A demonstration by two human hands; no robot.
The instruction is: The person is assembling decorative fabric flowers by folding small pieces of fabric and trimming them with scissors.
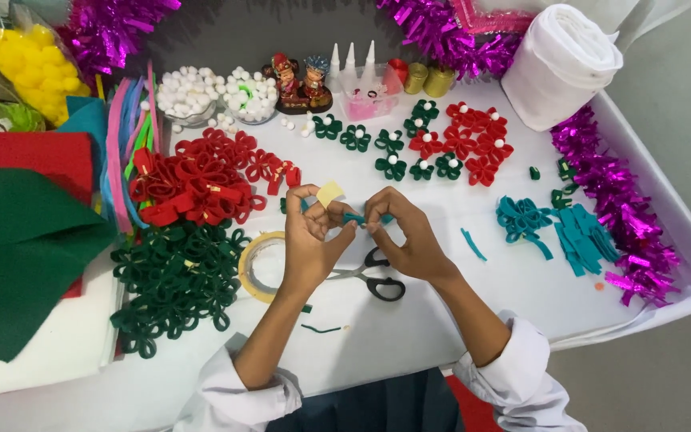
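My left hand (312,240) and my right hand (404,232) meet over the middle of the white table (441,320), both pinching a small teal felt strip (355,218) folded between the fingertips. A bit of pale yellow tape (330,193) sticks to my left fingers. Under my wrists lie black-handled scissors (373,276) and a roll of tape (256,268).
Piles of red felt loops (197,180) and green felt loops (173,280) sit left. Finished red and green felt flowers (441,144) lie behind. Teal strips (553,228) lie right, beside magenta tinsel (625,208). White pompom bowls (217,94), figurines (301,84) and glue bottles (353,64) stand at the back.
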